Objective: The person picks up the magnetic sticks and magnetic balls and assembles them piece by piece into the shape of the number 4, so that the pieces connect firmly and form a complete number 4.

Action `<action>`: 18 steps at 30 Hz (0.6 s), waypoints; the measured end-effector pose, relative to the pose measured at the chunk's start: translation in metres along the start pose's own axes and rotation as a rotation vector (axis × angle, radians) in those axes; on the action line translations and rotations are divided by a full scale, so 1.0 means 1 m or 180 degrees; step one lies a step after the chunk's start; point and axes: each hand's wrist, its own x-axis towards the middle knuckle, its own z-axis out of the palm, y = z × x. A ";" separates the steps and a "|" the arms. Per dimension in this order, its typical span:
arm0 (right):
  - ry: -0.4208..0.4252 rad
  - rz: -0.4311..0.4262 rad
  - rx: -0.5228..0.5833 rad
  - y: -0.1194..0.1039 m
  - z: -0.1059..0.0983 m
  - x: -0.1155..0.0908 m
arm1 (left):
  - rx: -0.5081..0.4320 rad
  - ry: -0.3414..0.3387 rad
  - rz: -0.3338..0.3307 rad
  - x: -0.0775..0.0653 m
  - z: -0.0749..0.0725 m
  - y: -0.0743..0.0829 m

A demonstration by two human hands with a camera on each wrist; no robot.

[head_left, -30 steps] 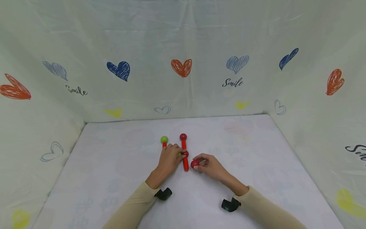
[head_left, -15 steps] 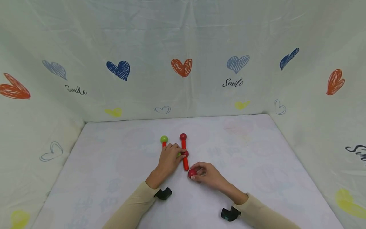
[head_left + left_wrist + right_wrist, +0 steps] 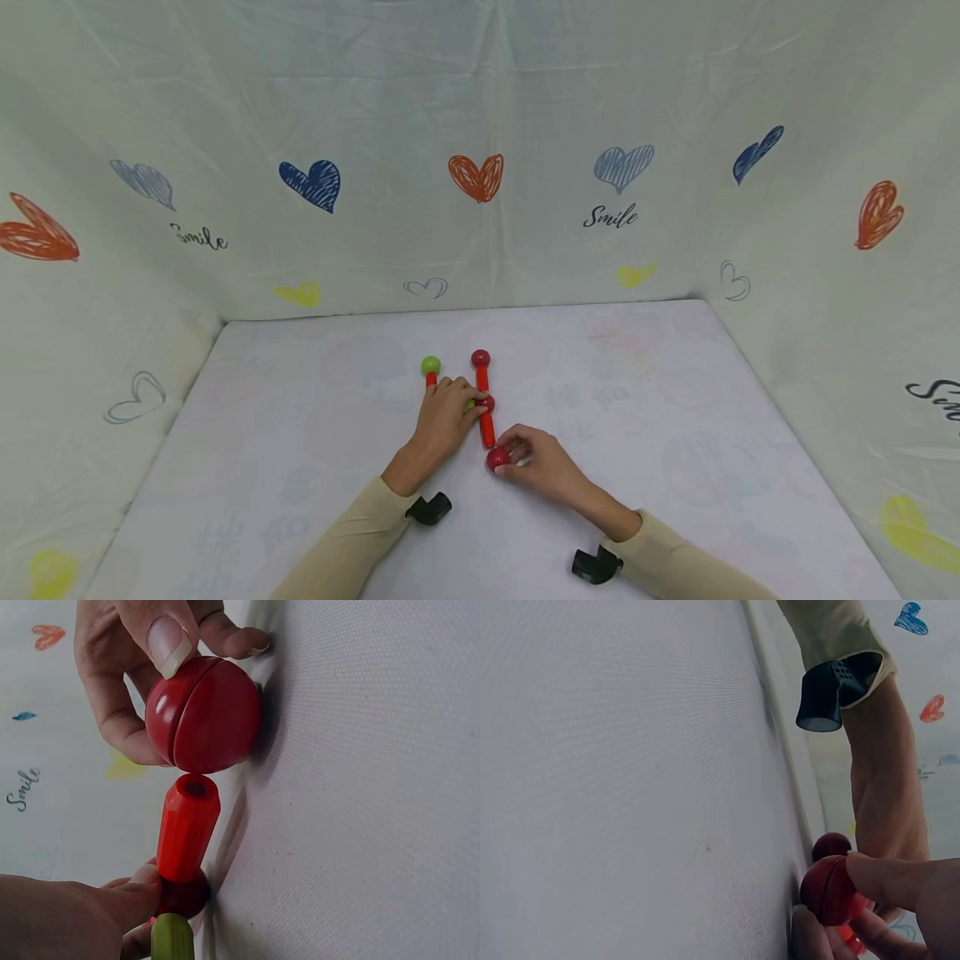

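My left hand [image 3: 444, 419] pinches the middle red ball [image 3: 487, 403] of a ball-and-rod piece between thumb and fingers. One red rod [image 3: 483, 380] runs from it to a far red ball [image 3: 481, 358]; another red rod [image 3: 487, 431] points toward me. A green rod [image 3: 172, 937] also joins the middle ball. My right hand [image 3: 549, 468] holds a loose, grooved red ball [image 3: 214, 716] right at the near rod's end, where a dark hole shows in the left wrist view. Beyond my left hand, a green ball [image 3: 431, 365] tops a short red stretch of rod, partly hidden by the fingers.
A white-covered table [image 3: 315, 400] spreads around the hands. Behind it and at both sides hangs a pale curtain [image 3: 390, 108] printed with hearts and "Smile". Black wrist cameras [image 3: 429, 508] are worn at both sleeve cuffs.
My right hand has carried the loose red ball toward me and slightly left, from beside the near rod to its end. The left hand and the joined piece have stayed still.
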 end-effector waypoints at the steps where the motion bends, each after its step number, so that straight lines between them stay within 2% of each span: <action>1: 0.0009 0.0002 0.0001 0.000 0.001 0.000 | 0.0004 -0.0002 0.0000 0.000 0.000 0.000; 18: 0.0177 -0.0060 -0.0051 -0.005 0.007 0.003 | 0.0029 -0.0008 0.0015 0.001 0.002 -0.002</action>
